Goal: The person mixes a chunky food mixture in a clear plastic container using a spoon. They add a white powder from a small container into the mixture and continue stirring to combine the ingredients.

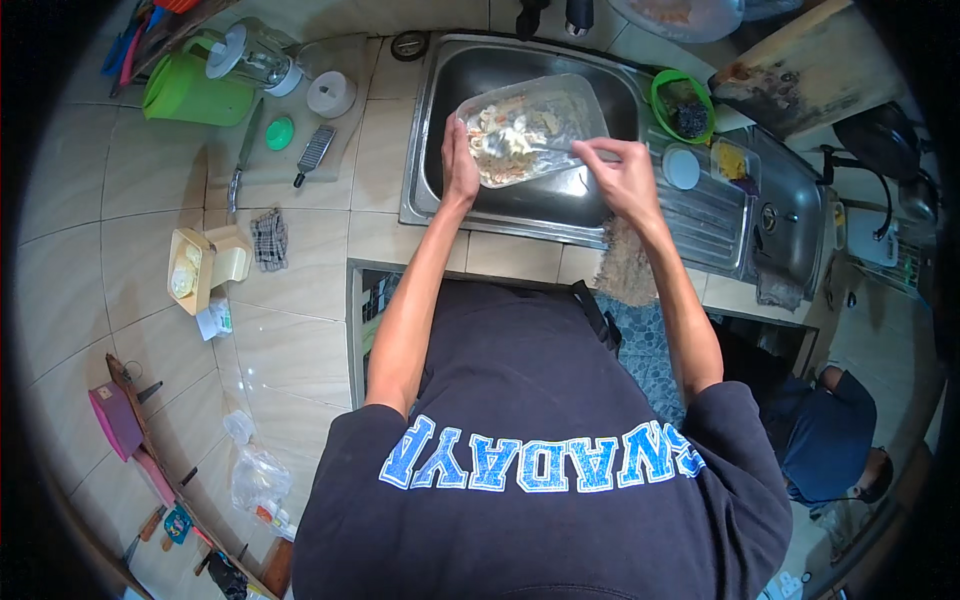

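My left hand grips the left end of a clear rectangular plastic container, holding it tilted over the large steel sink basin. Inside the container lies a mix of pale creamy food and shredded bits with orange pieces. My right hand, at the container's right side, pinches the handle of a utensil whose head reaches into the food; its exact kind is hard to tell.
To the right are a green bowl, a round white lid and a small food container. A knife, a grater and a blender jar lie left. Another person is at the far right.
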